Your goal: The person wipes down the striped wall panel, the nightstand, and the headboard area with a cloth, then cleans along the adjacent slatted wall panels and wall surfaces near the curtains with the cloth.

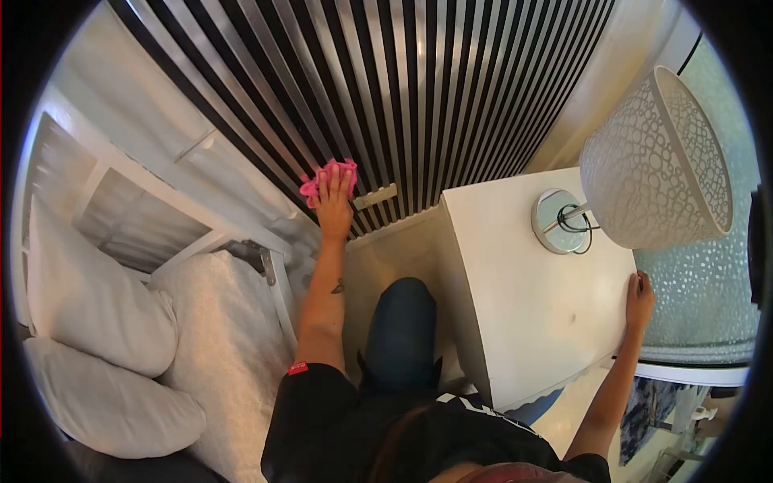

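A pink cloth (pixel 351 167) is pressed against the dark slatted panel (pixel 403 88), low on its left part. My left hand (pixel 334 205) lies over the cloth, fingers pointing up along the slats and holding it there. At the right, my right hand (pixel 640 299) rests on the far right edge of the white cabinet top (pixel 531 298), its fingers curled at the edge; whether it holds something small and dark there I cannot make out.
A lamp with a patterned white shade (pixel 660 161) stands on the cabinet. Pillows (pixel 97 298) and a bed frame (pixel 161 205) are at the left. A white outlet strip (pixel 376 196) sits beside the cloth. Frosted glass (pixel 700 298) is at the right.
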{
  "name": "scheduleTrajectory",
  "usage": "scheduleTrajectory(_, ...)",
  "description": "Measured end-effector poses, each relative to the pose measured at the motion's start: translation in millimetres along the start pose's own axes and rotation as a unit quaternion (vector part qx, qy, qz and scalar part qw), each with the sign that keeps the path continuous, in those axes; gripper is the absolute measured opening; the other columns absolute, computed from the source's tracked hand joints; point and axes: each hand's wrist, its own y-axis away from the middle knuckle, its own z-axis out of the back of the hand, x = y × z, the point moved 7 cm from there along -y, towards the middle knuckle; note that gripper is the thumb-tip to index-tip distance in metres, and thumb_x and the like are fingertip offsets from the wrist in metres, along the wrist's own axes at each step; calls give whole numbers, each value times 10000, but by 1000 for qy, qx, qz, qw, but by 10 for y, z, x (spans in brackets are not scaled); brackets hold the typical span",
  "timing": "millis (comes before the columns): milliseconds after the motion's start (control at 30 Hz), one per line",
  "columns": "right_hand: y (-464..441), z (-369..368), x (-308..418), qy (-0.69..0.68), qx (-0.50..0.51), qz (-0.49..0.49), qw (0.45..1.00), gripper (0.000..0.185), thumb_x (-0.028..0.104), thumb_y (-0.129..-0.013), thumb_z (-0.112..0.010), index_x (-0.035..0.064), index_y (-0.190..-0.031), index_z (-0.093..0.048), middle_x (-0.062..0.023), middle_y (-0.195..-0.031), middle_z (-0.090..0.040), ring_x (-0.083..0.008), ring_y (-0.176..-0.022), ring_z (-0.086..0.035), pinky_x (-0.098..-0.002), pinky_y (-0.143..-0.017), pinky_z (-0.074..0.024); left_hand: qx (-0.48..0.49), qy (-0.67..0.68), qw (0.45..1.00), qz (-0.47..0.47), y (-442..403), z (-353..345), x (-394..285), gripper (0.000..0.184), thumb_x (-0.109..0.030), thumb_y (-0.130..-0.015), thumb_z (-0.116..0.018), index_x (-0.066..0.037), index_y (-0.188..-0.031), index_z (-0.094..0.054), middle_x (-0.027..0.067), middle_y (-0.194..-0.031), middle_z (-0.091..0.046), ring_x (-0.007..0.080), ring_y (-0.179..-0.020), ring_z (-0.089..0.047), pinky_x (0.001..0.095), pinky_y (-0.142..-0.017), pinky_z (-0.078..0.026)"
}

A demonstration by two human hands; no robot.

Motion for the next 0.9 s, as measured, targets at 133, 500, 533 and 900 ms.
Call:
scheduleTrajectory(133,2,-19,-17,14,11,-15,1000,305,257,-897,-509,-9,-1020,-593,-210,-873,-636,-334,-791,-622,-370,-689,-469,23,119,992,24,137,209,-98,584,67,-698,-523,-188,-1223,-537,56,-1362,-417,296,-1253,-367,428,-1021,-284)
scheduleTrajectory(500,-24,-77,-162,-7,13,-52,999,324,276,-893,-519,-14,-1009,-602,-211,-896,-640,-323,-816,-631,-370,-708,-475,-245,101,964,-18,-1919,2193,298,468,-34,-702,-597,-140,-1158,-597,129,-1150,-483,306,-1038,-443,393,-912,-353)
scheduleTrajectory(533,-25,-57,-141,-12,8,-46,999,324,277,-892,-520,-16,-1003,-605,-210,-893,-641,-318,-812,-631,-365,-708,-474,-256,78,963,-15,-1860,2124,281,509,-33,-676,-611,-144,-1172,-586,111,-1137,-488,307,-1011,-443,392,-892,-360)
scheduleTrajectory(900,-13,-22,-115,-7,-5,-36,999,327,292,-889,-520,-10,-975,-614,-195,-842,-643,-282,-762,-626,-349,-682,-466,-86,95,981,147,-766,1082,-77,625,57,-661,-560,-137,-1254,-518,147,-1157,-424,342,-1047,-412,405,-906,-350)
